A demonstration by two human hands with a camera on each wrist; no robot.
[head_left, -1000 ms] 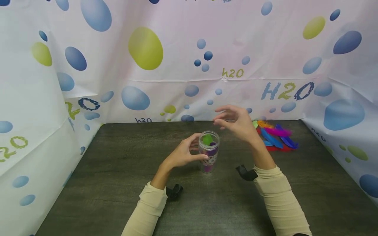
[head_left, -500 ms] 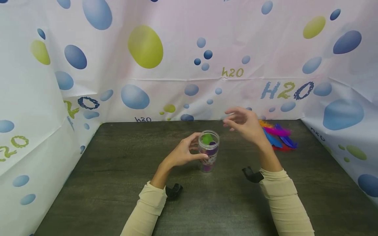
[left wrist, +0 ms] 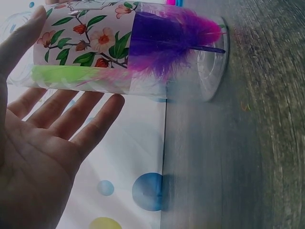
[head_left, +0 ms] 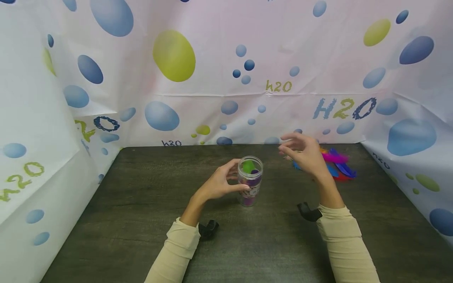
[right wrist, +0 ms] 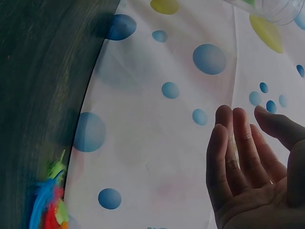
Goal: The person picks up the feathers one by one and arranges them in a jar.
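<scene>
A clear jar (head_left: 250,182) without a lid stands upright mid-table. My left hand (head_left: 219,184) holds its side, thumb in front and fingers behind. In the left wrist view the jar bears a flowered label (left wrist: 93,40); a purple and pink feather (left wrist: 164,40) and something light green (left wrist: 66,73) show inside. My right hand (head_left: 303,155) hovers to the right of the jar, fingers loosely bent and holding nothing. Just beyond it lies a pile of bright feathers (head_left: 336,158), partly hidden by that hand. The right wrist view shows the hand (right wrist: 248,183) apart from the feathers (right wrist: 45,200).
The dark wood table (head_left: 148,188) ends at a white sheet (head_left: 219,39) with blue and green spots, which also rises along both sides. Black straps (head_left: 209,230) sit at both wrists.
My right hand has moved right, away from the jar and toward the feathers, covering more of them. My left hand and the jar have stayed in place.
</scene>
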